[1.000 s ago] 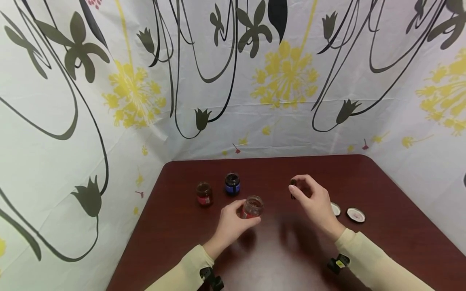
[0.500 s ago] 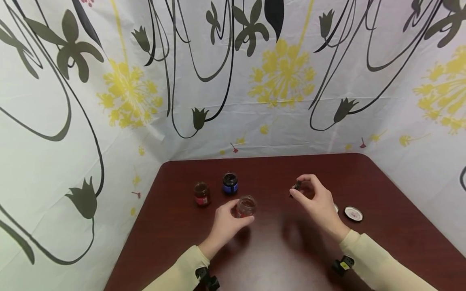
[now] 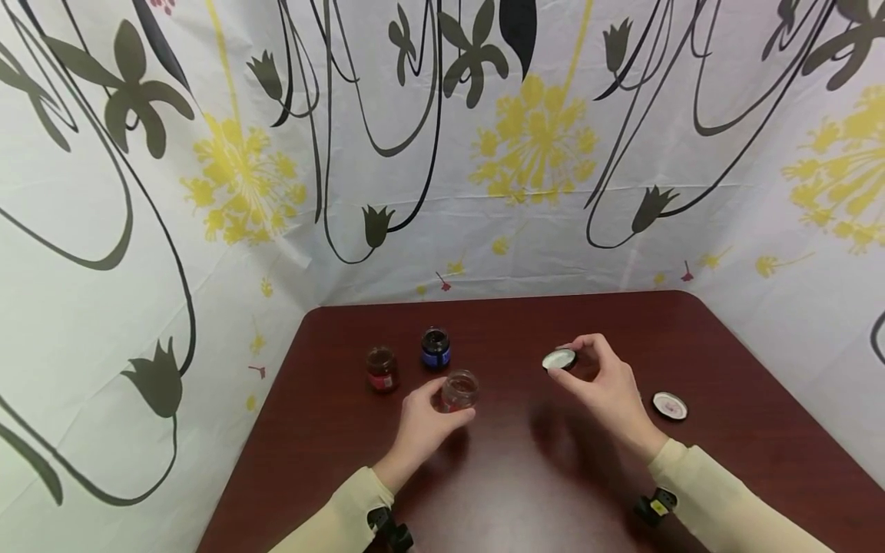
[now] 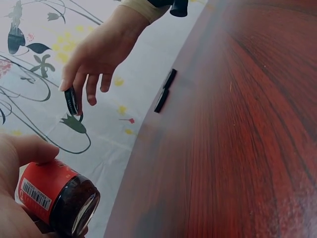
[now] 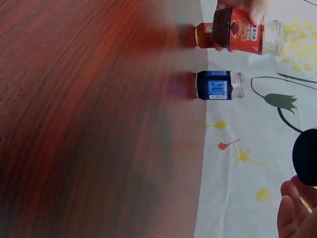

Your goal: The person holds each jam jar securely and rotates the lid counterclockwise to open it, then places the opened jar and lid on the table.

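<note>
My left hand (image 3: 420, 421) grips an uncapped glass jar (image 3: 460, 390), held above the table. A red label with a barcode wraps this jar (image 4: 47, 191), and dark contents fill its lower part. To the right, my right hand (image 3: 608, 390) pinches a round lid (image 3: 558, 359) between thumb and fingers at its edge. The lid's pale inside faces the head camera, while its dark outside fills the right edge of the right wrist view. A wide gap separates lid and jar.
Behind the left hand stand two more uncapped jars, one red-labelled (image 3: 382, 372) and one blue-labelled (image 3: 435, 350). A lid (image 3: 670, 405) lies inside up right of my right hand; the left wrist view shows a second lid (image 4: 161, 100) near it. Patterned cloth (image 3: 484, 261) hangs around the table.
The lid in my right hand has turned from edge-on to showing its pale inside. My left hand and its jar sit slightly farther left, the whole view having shifted a little.
</note>
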The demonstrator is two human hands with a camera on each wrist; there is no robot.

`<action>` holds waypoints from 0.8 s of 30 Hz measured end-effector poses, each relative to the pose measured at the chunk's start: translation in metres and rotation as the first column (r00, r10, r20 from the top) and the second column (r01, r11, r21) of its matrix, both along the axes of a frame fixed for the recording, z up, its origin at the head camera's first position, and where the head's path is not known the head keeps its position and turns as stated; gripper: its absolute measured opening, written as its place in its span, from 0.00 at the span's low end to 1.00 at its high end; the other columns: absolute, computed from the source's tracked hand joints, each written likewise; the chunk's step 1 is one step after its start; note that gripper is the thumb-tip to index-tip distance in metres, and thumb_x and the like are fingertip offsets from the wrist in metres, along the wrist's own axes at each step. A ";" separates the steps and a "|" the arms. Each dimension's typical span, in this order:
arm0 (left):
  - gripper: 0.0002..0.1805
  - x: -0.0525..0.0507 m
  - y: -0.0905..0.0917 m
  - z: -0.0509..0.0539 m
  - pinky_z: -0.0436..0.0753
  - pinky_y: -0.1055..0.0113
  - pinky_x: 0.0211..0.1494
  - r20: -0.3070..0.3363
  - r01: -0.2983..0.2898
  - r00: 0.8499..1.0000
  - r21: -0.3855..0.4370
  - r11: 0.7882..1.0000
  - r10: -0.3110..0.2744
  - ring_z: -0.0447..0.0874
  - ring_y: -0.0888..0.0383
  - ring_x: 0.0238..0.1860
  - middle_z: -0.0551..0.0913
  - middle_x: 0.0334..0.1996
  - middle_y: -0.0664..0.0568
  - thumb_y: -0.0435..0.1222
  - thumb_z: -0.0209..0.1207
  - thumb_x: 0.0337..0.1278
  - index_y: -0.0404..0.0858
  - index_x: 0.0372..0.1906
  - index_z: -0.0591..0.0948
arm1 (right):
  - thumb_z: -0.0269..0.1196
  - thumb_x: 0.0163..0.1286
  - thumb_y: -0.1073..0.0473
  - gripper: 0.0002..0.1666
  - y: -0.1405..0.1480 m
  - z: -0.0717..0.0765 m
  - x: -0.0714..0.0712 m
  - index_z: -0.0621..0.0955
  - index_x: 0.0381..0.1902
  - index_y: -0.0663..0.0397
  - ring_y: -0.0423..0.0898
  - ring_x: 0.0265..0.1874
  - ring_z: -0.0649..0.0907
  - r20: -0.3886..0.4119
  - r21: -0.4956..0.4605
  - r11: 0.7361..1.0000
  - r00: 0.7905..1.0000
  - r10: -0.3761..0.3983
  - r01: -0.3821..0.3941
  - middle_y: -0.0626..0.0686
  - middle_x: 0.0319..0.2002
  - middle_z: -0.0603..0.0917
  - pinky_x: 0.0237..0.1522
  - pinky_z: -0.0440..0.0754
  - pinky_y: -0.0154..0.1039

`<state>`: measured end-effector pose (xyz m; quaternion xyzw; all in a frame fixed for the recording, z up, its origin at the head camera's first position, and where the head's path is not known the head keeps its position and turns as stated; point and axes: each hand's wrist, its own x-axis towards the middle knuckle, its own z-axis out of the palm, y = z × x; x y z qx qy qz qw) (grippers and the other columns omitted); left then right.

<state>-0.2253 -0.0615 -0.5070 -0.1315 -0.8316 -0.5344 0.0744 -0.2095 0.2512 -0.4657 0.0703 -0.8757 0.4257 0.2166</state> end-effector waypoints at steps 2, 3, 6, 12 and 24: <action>0.30 -0.001 -0.001 -0.001 0.82 0.61 0.46 0.002 -0.013 1.000 0.003 1.000 0.013 0.83 0.62 0.45 0.86 0.43 0.62 0.49 0.79 0.41 0.49 0.54 0.85 | 0.74 0.59 0.39 0.29 0.001 -0.001 0.000 0.74 0.52 0.37 0.37 0.32 0.83 -0.002 0.019 1.000 1.000 -0.009 0.009 0.36 0.47 0.84 0.32 0.76 0.34; 0.29 -0.001 -0.002 -0.001 0.82 0.61 0.46 0.002 -0.020 1.000 0.007 1.000 0.020 0.83 0.61 0.44 0.86 0.43 0.62 0.49 0.79 0.41 0.49 0.54 0.85 | 0.75 0.58 0.38 0.30 0.001 -0.001 0.001 0.74 0.52 0.36 0.37 0.32 0.83 -0.003 0.027 1.000 1.000 -0.015 0.015 0.35 0.47 0.84 0.32 0.76 0.34; 0.28 -0.002 -0.005 -0.003 0.81 0.61 0.45 0.002 -0.046 0.999 0.009 0.999 0.046 0.83 0.61 0.43 0.86 0.42 0.62 0.47 0.79 0.41 0.49 0.53 0.85 | 0.76 0.55 0.37 0.31 0.002 -0.003 0.000 0.74 0.50 0.35 0.36 0.31 0.82 -0.005 0.043 0.998 0.999 -0.037 0.037 0.35 0.46 0.84 0.32 0.74 0.34; 0.31 -0.006 -0.011 -0.007 0.80 0.58 0.47 -0.017 -0.098 0.995 0.012 0.995 0.098 0.82 0.61 0.44 0.87 0.42 0.62 0.51 0.79 0.40 0.48 0.54 0.86 | 0.76 0.51 0.34 0.29 0.006 -0.009 -0.003 0.75 0.42 0.37 0.37 0.27 0.80 -0.002 0.095 0.994 0.998 -0.057 0.057 0.35 0.44 0.84 0.29 0.73 0.35; 0.28 -0.014 -0.020 -0.014 0.82 0.64 0.41 -0.006 -0.135 0.991 0.056 0.989 0.136 0.85 0.60 0.37 0.87 0.40 0.63 0.49 0.80 0.39 0.53 0.51 0.87 | 0.73 0.49 0.26 0.29 0.019 -0.026 -0.009 0.76 0.33 0.36 0.43 0.22 0.72 0.085 0.283 0.954 0.989 -0.124 0.096 0.41 0.23 0.77 0.24 0.65 0.41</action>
